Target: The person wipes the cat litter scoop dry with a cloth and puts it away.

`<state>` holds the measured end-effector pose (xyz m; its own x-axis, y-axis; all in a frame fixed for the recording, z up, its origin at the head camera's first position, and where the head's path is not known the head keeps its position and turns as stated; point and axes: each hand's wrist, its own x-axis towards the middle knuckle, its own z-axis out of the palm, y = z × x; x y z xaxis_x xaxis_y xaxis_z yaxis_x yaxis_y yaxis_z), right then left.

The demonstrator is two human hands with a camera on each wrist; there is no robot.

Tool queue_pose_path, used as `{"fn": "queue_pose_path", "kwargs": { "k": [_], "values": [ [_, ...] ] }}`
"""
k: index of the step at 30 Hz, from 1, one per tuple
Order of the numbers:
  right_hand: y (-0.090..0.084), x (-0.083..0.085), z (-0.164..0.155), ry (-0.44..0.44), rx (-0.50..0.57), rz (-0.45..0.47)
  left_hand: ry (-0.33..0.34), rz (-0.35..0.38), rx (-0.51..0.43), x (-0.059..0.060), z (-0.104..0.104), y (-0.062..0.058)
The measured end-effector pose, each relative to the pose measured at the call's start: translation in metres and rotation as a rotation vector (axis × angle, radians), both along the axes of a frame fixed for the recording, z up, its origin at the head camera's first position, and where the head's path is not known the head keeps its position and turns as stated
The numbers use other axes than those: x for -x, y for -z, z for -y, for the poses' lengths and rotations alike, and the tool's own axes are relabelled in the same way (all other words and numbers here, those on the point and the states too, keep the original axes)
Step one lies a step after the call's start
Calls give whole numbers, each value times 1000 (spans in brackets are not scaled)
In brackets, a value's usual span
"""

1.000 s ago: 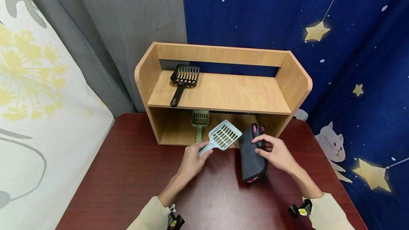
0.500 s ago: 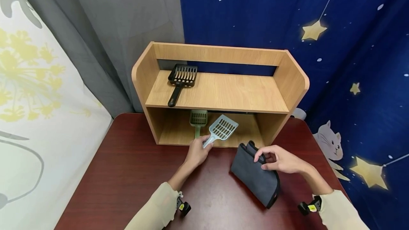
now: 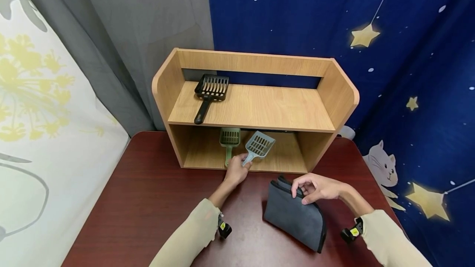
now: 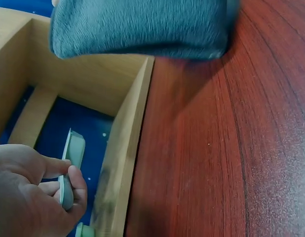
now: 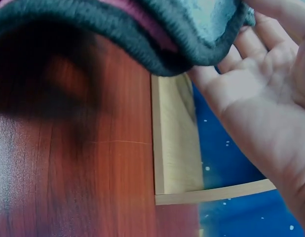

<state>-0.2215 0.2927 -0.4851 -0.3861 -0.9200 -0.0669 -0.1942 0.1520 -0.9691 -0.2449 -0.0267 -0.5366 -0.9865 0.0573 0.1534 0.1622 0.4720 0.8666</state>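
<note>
With its handle gripped in my left hand [image 3: 237, 171], a pale blue slotted litter scoop [image 3: 255, 151] reaches into the lower shelf compartment, its slotted head pointing to the back right. The left wrist view shows thumb and fingers pinching the handle [image 4: 66, 192]. My right hand [image 3: 318, 187] pinches the upper edge of a folded dark grey cloth item [image 3: 293, 213] with black edging, held over the table. Its pink inside [image 5: 142, 19] shows in the right wrist view. A green litter scoop [image 3: 229, 151] lies just left of the blue one.
A two-tier wooden shelf [image 3: 267, 106] stands at the back of the dark red table [image 3: 159, 217]. On its upper tier, at the left, lies a black litter scoop [image 3: 203, 110]. Grey and blue curtains [image 3: 289, 11] hang behind.
My left hand has moved forward and slightly right, carrying the blue scoop into the lower compartment. The grey cloth has swung round and come nearer the front with my right hand.
</note>
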Motion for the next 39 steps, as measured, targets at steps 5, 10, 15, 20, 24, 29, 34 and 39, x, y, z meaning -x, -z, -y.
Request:
{"fn": "queue_pose_path", "kwargs": {
  "k": [5, 10, 15, 20, 24, 29, 34, 39],
  "values": [
    [8, 11, 2, -71, -29, 22, -2, -7, -10, 6, -5, 8],
    [11, 21, 5, -66, -120, 10, -37, -8, -14, 11, -11, 14],
    [12, 30, 9, -47, -183, -65, -51, 1, -38, 13, -17, 18],
    [14, 33, 16, -8, -240, -150, -89, 33, -62, 16, -22, 21],
    [17, 32, 20, 40, -268, -211, -124, 56, -47, 19, -27, 24],
    [25, 31, 18, 98, -267, -215, -145, 57, -67, 22, -32, 25],
    [37, 30, 11, 198, -269, -255, -138, 74, -82, 24, -35, 27],
    [45, 29, 8, 311, -322, -373, -138, 50, -57, 23, -39, 26]
  ]
}}
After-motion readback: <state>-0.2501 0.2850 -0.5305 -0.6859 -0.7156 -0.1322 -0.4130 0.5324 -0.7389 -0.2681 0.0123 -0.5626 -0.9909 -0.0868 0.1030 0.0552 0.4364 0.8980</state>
